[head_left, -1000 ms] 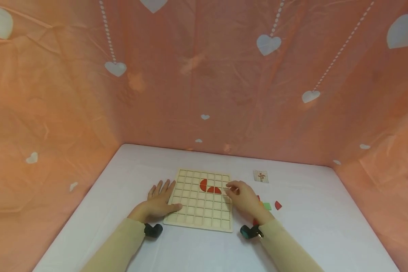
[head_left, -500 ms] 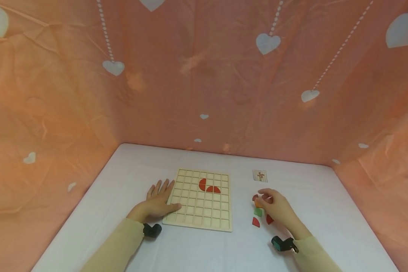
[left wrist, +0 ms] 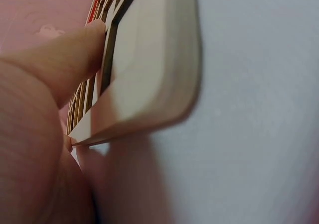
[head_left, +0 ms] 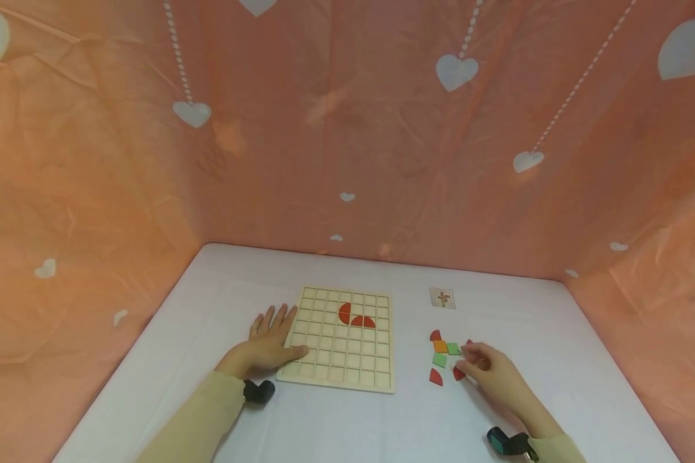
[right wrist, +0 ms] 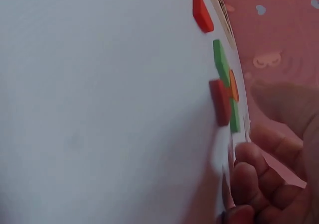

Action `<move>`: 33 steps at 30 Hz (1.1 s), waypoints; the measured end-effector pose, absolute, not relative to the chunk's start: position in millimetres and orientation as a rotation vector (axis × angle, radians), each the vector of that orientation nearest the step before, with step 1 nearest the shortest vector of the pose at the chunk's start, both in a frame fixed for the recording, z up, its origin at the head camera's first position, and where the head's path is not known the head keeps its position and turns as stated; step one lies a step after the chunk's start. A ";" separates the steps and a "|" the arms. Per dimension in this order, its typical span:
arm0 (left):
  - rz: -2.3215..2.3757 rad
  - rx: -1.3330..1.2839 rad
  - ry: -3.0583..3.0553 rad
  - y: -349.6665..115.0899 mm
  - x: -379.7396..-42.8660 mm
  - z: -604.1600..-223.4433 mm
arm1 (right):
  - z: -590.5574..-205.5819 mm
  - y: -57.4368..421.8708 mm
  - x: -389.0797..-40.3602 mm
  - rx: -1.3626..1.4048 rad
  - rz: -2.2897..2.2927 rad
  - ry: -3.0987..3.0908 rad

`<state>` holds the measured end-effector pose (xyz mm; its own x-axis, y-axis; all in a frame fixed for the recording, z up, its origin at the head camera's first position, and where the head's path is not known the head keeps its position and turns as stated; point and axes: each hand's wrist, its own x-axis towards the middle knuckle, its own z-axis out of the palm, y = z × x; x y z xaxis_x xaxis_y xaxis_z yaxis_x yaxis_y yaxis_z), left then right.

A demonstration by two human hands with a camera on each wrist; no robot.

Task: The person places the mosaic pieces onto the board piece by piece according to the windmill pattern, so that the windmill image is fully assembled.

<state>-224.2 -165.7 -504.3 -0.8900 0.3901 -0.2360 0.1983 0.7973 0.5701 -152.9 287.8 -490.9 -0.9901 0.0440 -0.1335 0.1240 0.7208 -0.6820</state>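
Note:
My left hand [head_left: 272, 348] lies spread at the left edge of a pale wooden grid board [head_left: 336, 360], its thumb on the board's face. Two red half-round shapes, a left one [head_left: 344, 314] and a right one [head_left: 363, 322], sit in the grid's upper part. My right hand [head_left: 498, 379] hovers over loose pieces on the right, thumb and fingers apart with nothing seen between them. Closest to its thumb is a red quarter-round piece [head_left: 459, 373]; another red piece [head_left: 470, 342] is partly hidden behind the fingers. Beside them lie a green square [head_left: 453, 348] and an orange square [head_left: 440, 346].
Another green square [head_left: 439, 361] and two red quarter-rounds, a far one [head_left: 435, 335] and a near one [head_left: 435, 377], lie between board and right hand. A small pattern card [head_left: 443, 298] is farther back on the white table [head_left: 347, 424]. Orange cloth [head_left: 347, 128] surrounds the table.
My right hand has moved from the board's right edge over to the loose pieces, then farther right and nearer, uncovering the orange and green squares. The left hand stays put.

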 end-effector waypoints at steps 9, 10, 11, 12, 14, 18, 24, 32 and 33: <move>0.730 0.454 2.672 -166.8 -226.4 -507.1 | -493.2 288.8 -145.5 0.199 -1.095 2.771; 0.734 0.450 2.672 -166.6 -226.7 -507.0 | -493.5 288.0 -145.2 0.201 -1.093 2.773; 0.734 0.447 2.670 -166.5 -226.6 -506.5 | -494.2 287.3 -145.2 0.201 -1.092 2.777; 0.741 0.445 2.668 -166.2 -226.4 -505.6 | -495.0 286.6 -145.2 0.198 -1.087 2.786; 0.740 0.439 2.664 -165.8 -226.3 -504.9 | -496.4 285.4 -145.2 0.185 -1.080 2.806; 0.738 0.443 2.661 -164.4 -226.4 -503.7 | -498.3 284.5 -144.5 0.160 -1.044 2.847; 0.744 0.453 2.659 -164.0 -225.8 -503.4 | -497.9 283.5 -142.6 0.158 -0.999 2.869; 0.758 0.451 2.650 -165.2 -224.5 -503.0 | -494.6 278.9 -141.2 0.132 -1.024 2.874; 0.755 0.449 2.650 -165.3 -224.3 -503.1 | -494.4 278.3 -141.1 0.132 -1.029 2.875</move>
